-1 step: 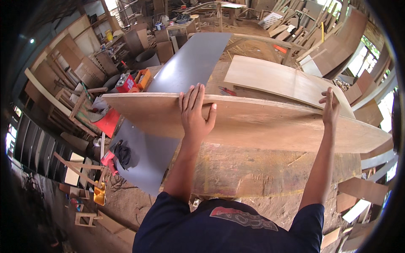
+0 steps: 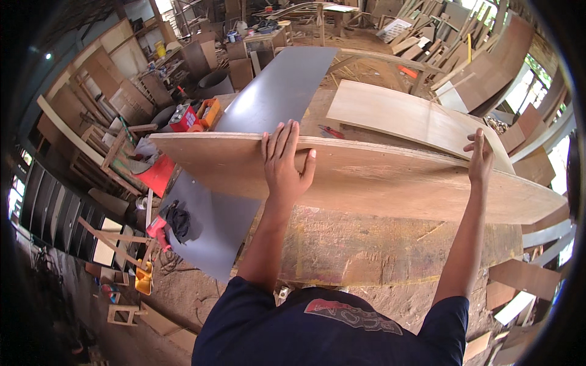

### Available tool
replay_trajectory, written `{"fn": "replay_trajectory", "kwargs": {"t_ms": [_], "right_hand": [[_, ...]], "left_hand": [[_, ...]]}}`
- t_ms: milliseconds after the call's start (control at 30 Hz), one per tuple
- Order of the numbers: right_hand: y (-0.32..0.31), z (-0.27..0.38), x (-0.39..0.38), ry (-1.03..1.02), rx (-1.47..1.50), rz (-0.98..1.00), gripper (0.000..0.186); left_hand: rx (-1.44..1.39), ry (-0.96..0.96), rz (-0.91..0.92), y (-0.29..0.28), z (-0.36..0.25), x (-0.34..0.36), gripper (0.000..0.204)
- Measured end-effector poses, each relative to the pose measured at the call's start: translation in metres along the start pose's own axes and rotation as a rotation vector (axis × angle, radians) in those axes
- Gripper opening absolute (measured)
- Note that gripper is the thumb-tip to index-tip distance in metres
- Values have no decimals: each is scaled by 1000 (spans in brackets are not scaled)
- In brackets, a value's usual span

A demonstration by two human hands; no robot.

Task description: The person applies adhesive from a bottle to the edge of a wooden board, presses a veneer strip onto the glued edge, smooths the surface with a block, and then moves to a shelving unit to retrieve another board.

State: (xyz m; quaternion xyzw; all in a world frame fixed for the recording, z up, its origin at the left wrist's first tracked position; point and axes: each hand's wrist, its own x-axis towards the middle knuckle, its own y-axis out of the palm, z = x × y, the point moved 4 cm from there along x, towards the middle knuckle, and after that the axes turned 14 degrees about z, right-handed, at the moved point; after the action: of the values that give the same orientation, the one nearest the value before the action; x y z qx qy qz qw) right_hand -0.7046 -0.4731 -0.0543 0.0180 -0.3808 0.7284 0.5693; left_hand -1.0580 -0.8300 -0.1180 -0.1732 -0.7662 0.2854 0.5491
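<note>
The plywood board (image 2: 390,177) is lying long across the wooden workbench (image 2: 390,244). The left hand (image 2: 284,161) is lying flat on it, fingers extended close together and curling over its far edge, thumb out. The right hand (image 2: 480,160) is gripping the same far edge further right, fingers wrapped. Beyond the board, a grey sheet (image 2: 274,91) and a paler panel (image 2: 409,116) are resting. Left of the board, a red box (image 2: 183,118) and an orange box (image 2: 209,111) are sitting. The board's near edge is overhanging free.
</note>
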Motion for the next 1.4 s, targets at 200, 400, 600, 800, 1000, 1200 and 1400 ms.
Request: {"fn": "replay_trajectory", "kwargs": {"t_ms": [200, 400, 600, 800, 1000, 1200, 1400], "right_hand": [[1, -6, 4, -14, 28, 10, 86], [3, -10, 3, -15, 31, 4, 84], [-11, -61, 16, -123, 221, -10, 66], [4, -47, 10, -210, 385, 78, 48], [-47, -21, -19, -245, 429, 127, 63], [-126, -44, -50, -327, 128, 100, 51], [-198, -101, -54, -406, -518, 82, 42]], "left_hand": [[-41, 6, 0, -1, -1, 0, 66], [-57, -15, -3, -6, 2, -5, 66], [-94, 22, 24, 1, -6, 1, 67], [9, 26, 20, 2, -1, -7, 67], [31, 41, -13, -5, -17, -15, 65], [85, 11, -7, -12, -32, -30, 65], [115, -44, 36, -28, -54, -47, 68]]}}
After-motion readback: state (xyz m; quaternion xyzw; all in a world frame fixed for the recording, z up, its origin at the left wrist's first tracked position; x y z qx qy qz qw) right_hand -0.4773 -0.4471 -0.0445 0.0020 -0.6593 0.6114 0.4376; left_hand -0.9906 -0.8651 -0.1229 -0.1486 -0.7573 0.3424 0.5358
